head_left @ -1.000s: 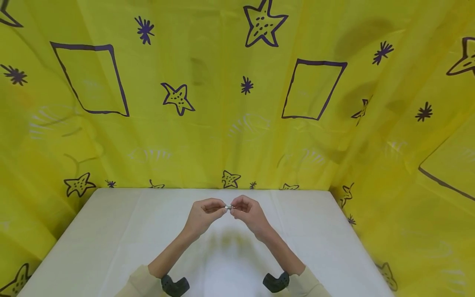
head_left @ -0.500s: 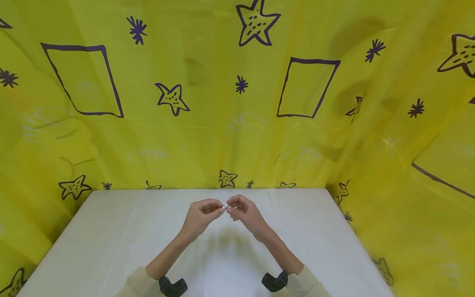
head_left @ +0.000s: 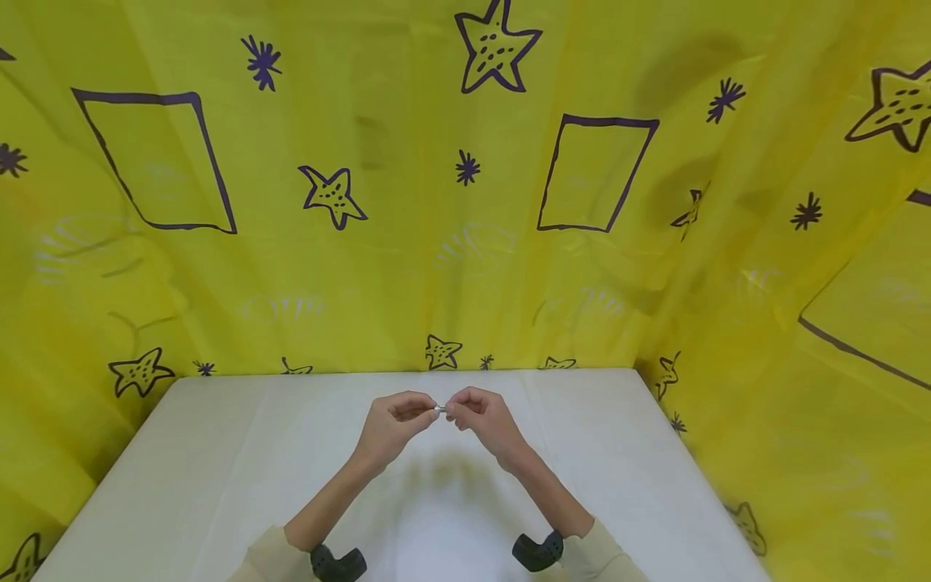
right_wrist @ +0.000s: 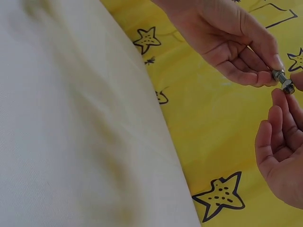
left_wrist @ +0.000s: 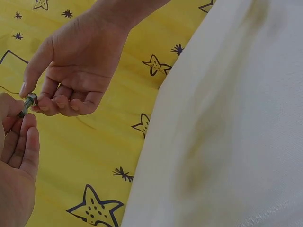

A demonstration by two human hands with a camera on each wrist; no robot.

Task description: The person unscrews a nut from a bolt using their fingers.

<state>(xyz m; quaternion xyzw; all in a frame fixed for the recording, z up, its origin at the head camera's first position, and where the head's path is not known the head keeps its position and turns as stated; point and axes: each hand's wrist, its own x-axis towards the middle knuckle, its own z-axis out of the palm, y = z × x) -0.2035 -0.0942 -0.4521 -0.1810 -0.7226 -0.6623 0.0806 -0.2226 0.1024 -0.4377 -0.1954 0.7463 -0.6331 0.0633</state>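
Crosswise, metal bolt, long axis left-to-right, head end unclear; both hands pinching opposite ends.

Curtain is yellow with dark purple starfish, spiky bursts and four-sided outlines, plus faint white marks. Table is white, sleeves cream, wrist devices black, bolt silvery grey.

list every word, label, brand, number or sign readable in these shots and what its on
No readable words, labels, brands, numbers or signs in any view.
Yellow curtain: only drawn shapes, such as stars and outlined boxes, no lettering.
Metal bolt: too small to tell whether anything is marked on it.
Black wrist devices: no legible marking.
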